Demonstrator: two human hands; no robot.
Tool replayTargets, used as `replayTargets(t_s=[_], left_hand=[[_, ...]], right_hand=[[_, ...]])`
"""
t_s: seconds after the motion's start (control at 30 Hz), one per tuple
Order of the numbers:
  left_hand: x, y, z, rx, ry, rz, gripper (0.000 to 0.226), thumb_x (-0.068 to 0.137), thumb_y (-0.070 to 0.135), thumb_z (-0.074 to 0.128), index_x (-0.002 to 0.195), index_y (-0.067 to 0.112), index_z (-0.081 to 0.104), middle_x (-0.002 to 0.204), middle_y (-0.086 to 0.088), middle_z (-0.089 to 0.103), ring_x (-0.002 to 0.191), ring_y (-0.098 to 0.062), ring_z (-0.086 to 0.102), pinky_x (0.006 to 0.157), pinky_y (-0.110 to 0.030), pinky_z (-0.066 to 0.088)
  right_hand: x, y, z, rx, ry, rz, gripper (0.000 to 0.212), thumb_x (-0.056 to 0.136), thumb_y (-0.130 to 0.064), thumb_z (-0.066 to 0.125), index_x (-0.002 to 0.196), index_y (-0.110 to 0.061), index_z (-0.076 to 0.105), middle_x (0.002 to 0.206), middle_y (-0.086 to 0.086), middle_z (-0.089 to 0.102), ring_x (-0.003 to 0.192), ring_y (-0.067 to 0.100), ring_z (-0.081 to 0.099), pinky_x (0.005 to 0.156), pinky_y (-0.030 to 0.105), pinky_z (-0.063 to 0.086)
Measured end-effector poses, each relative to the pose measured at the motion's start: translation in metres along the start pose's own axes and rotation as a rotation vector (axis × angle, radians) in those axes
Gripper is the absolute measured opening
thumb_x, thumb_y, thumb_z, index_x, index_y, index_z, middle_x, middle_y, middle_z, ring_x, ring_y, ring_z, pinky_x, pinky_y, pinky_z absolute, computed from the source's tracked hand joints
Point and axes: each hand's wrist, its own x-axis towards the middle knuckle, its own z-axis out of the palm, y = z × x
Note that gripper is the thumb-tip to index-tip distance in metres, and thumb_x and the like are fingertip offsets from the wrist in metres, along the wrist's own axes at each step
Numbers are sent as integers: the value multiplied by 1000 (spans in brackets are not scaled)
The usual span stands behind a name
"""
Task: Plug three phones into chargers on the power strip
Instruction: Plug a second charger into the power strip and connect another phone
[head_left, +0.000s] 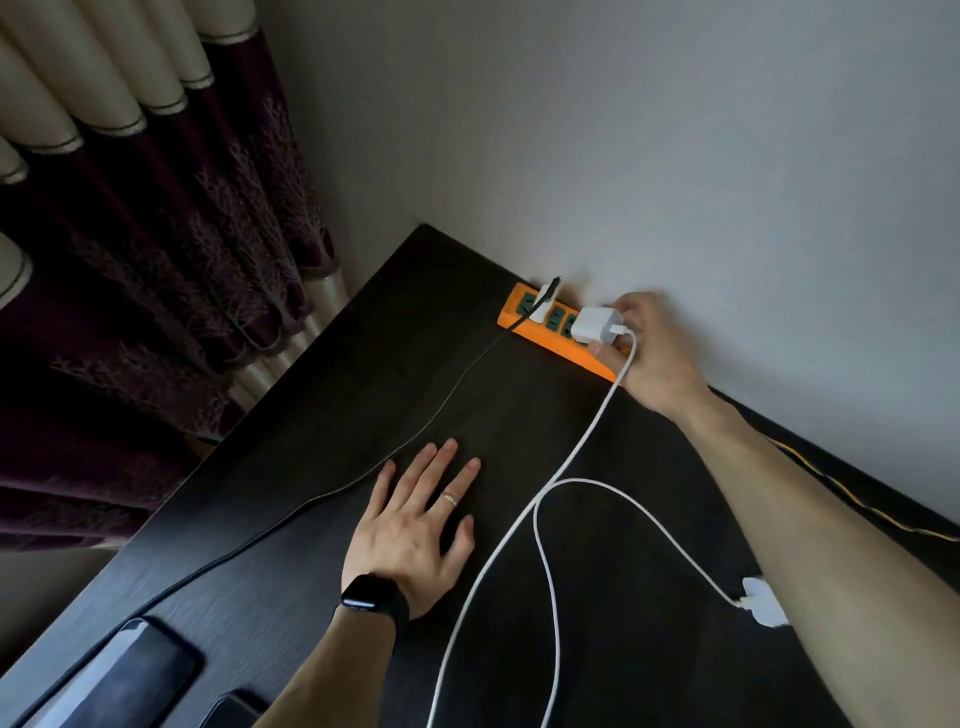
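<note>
An orange power strip (543, 340) lies against the wall at the far edge of the dark desk. My right hand (652, 351) grips a white charger block (598, 325) at one of the strip's sockets; its white cable (582, 441) trails down toward me. At the strip's left end sits a small white adapter (544, 301) with a dark braided cable (415, 431) running off to the lower left. My left hand (415, 525) rests flat on the desk, fingers spread. A second white charger block (762, 603) lies by my right forearm. Two phones (135, 662) (231, 712) lie at the near left.
The dark wooden desk (519, 415) meets a pale wall behind. Curtains (156, 234) hang at the left past the desk's edge. A thin yellow and black cord (857, 499) runs along the desk's back edge on the right. A black watch (371, 592) is on my left wrist.
</note>
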Motion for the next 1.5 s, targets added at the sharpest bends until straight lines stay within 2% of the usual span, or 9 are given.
replayTargets(t_s=[0.07, 0.2, 0.6, 0.8, 1.0, 1.13, 1.23, 1.37, 1.5], left_hand=[[0, 0, 1, 3, 1, -3, 61, 97, 57, 21, 154, 49, -1, 165, 18, -8, 150, -3, -15, 122, -39, -10], [1, 1, 2, 7, -4, -5, 61, 97, 57, 21, 154, 49, 0, 165, 18, -8, 150, -3, -15, 122, -40, -9], [1, 1, 0, 40, -14, 0, 63, 96, 57, 20, 154, 47, -4, 164, 17, -13, 149, -4, -19, 121, -37, -15], [1, 0, 1, 54, -12, -4, 63, 97, 56, 19, 154, 46, -6, 165, 16, -12, 149, -4, -18, 122, -38, -14], [1, 1, 2, 39, 6, 3, 62, 97, 55, 21, 155, 44, 0, 166, 14, -5, 152, -7, -9, 123, -39, -9], [0, 2, 2, 46, -6, -6, 62, 97, 55, 20, 154, 45, -2, 165, 15, -7, 151, -6, -12, 123, -39, -11], [0, 1, 0, 38, -7, -1, 62, 97, 55, 21, 155, 45, -1, 165, 16, -7, 151, -5, -13, 122, -38, -12], [0, 1, 0, 33, -6, 1, 63, 96, 57, 18, 156, 44, 5, 165, 17, -8, 149, -3, -17, 121, -36, -14], [0, -3, 2, 20, 9, 23, 62, 97, 56, 24, 156, 41, 14, 165, 14, -1, 150, -4, -10, 122, -37, -11]], right_hand=[[3, 0, -1, -36, -19, 13, 54, 88, -23, 77, 131, -19, 44, 120, -6, 61, 97, 10, 60, 71, 12, 41], [6, -4, -7, -108, -59, 31, 56, 88, -22, 77, 134, -15, 45, 136, 9, 60, 114, 25, 62, 88, 31, 48], [30, -54, -8, -564, -102, -30, 53, 88, -28, 73, 134, -8, 58, 130, 19, 63, 120, 37, 57, 97, 38, 46], [43, -85, -8, -807, -207, 52, 54, 83, -35, 79, 126, -7, 63, 122, 20, 62, 112, 38, 59, 85, 41, 54], [41, -96, -1, -893, -189, 38, 44, 80, -30, 83, 113, -5, 67, 112, 21, 64, 102, 37, 63, 67, 35, 43], [40, -90, -5, -820, -175, 72, 54, 79, -36, 84, 122, -8, 66, 117, 19, 63, 107, 36, 61, 71, 36, 46], [36, -75, -2, -670, -142, 97, 60, 81, -35, 81, 134, -15, 61, 127, 17, 62, 116, 34, 59, 88, 39, 51], [-6, -48, 3, -305, -54, 138, 85, 85, -22, 78, 155, -16, 30, 151, 11, 49, 135, 32, 49, 107, 40, 41], [-122, -40, 32, -38, 224, 140, 67, 91, -24, 70, 150, -17, 39, 139, 7, 58, 124, 22, 57, 107, 43, 47]])
